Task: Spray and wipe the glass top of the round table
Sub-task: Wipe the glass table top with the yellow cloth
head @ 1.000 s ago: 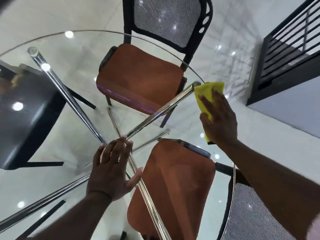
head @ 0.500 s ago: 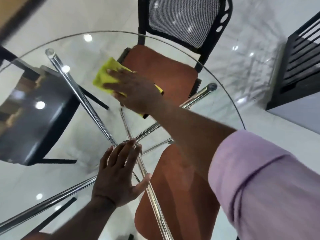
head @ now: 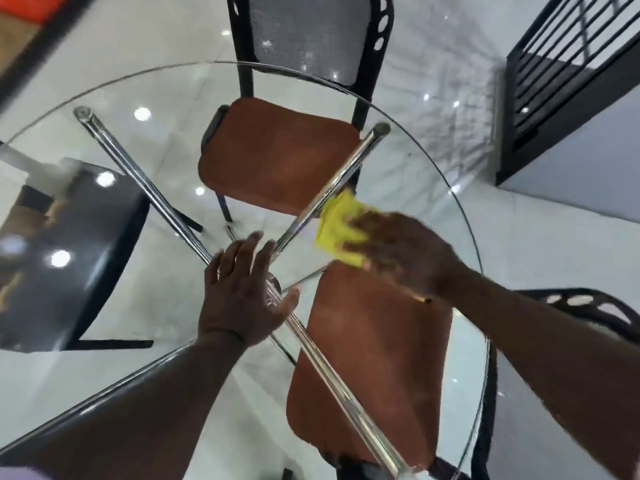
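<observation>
Left grip (head: pixel 242 292): flat on the round clear glass worktop (head: pixel 166 98) near centre, fingers straight and spread, holding nothing. Right grip (head: pixel 405 254): fingers spread, pressing the folded yellow cloth (head: pixel 337 230) onto the glass right of centre. Motion-blurred; fingertips hard to make out. Cloth's rear part hidden under the palm. Worktop's near edge cut off.

One glass table (head: pixel 173 98), four chrome bars (head: pixel 138 178), two brown-seat chairs (head: pixel 277 157), one cloth (head: pixel 337 230), two hands (head: pixel 242 296)
</observation>
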The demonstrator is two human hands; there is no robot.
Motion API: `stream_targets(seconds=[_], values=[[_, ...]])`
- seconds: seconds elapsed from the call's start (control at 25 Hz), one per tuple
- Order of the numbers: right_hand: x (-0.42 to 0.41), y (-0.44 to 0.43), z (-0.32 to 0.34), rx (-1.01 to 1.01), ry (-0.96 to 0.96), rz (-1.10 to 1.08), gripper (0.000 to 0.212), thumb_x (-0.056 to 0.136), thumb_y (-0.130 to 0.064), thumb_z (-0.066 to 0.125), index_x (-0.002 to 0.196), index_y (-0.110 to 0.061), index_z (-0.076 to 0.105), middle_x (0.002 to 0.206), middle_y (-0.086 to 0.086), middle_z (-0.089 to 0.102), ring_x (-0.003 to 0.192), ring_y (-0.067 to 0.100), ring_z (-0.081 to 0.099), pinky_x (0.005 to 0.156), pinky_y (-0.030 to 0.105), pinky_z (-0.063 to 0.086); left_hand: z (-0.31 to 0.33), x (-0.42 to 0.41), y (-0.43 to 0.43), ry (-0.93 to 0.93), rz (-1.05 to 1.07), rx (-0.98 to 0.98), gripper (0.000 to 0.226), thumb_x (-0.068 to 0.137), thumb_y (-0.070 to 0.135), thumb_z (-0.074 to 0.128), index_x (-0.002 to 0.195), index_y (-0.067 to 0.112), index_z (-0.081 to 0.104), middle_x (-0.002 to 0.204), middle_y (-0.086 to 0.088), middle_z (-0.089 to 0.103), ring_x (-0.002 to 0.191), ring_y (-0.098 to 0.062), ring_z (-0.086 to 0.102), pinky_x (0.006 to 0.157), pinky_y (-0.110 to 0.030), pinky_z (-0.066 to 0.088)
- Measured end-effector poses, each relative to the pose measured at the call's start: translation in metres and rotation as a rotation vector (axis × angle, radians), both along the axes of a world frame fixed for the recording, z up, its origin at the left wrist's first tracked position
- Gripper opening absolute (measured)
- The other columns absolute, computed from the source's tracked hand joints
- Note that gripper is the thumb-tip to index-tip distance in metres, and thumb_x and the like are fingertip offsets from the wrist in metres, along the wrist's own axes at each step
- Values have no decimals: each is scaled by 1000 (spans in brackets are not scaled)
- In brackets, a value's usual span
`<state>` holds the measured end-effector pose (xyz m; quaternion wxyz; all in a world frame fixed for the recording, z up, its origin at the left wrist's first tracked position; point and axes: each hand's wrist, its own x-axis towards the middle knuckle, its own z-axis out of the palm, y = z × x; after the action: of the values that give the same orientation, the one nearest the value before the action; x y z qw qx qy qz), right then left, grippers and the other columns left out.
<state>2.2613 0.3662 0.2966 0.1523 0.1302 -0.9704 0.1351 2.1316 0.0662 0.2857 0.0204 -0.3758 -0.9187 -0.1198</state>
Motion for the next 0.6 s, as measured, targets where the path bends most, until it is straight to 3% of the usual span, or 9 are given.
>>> stream_targets(seconds=[0.08,0.16,0.2,0.24,0.32,0.4,0.44,0.52,0.6], values=[[16,-5,-12,24,45,-559,47,112,-40,46,158,-39,53,171,1,44,157,25,44,122,48,42,-4,1,-2,34,-32,11,81,84,67,61,148,18,54,159,-7,47,142,-36,46,115,-56,36],[45,-55,-13,-169,-6,-1013,52,109,-44,37,158,-37,53,173,3,41,157,31,43,118,54,45,-4,4,-7,85,-135,-30,79,88,71,55,151,23,52,162,-8,44,143,-37,46,115,-57,35],[72,-89,-18,-209,-44,-1027,51,111,-44,36,158,-37,54,173,4,41,156,33,44,116,56,46,-2,7,-9,93,-203,-51,77,90,72,52,152,28,51,164,-7,42,144,-37,45,115,-57,35],[106,-118,-25,-82,-57,-833,48,112,-42,39,157,-38,55,173,3,42,157,32,45,116,58,46,0,9,-11,90,-261,-73,75,91,74,48,154,32,49,166,-6,39,146,-36,44,116,-57,34],[162,-121,-6,123,-124,-191,47,109,-37,56,155,-42,57,173,-1,42,160,28,40,120,60,41,1,13,-11,100,-326,-96,72,93,73,45,156,38,45,169,-4,35,149,-33,42,119,-56,31],[175,-85,-3,159,-117,-27,50,103,-31,68,152,-42,61,171,-1,45,159,27,41,123,61,38,-1,13,-11,107,-360,-107,71,95,71,44,158,38,43,170,-3,34,151,-32,40,120,-57,31],[167,-65,-7,162,-100,-128,50,104,-30,67,151,-42,60,169,1,47,158,28,44,123,63,36,-2,13,-10,100,-367,-109,71,96,71,43,158,37,41,170,-3,34,152,-31,39,121,-57,30],[125,-19,-19,154,-55,-568,51,108,-39,51,159,-45,48,172,-1,42,158,25,43,125,62,31,-6,11,-8,110,-367,-118,72,96,71,41,159,37,40,170,-2,33,154,-30,36,122,-58,29],[64,1,-14,22,-31,-989,53,108,-46,38,161,-48,43,177,-6,32,163,24,33,126,59,33,-5,9,-8,108,-357,-112,72,95,70,43,159,36,41,169,-2,36,154,-29,37,122,-56,30]])
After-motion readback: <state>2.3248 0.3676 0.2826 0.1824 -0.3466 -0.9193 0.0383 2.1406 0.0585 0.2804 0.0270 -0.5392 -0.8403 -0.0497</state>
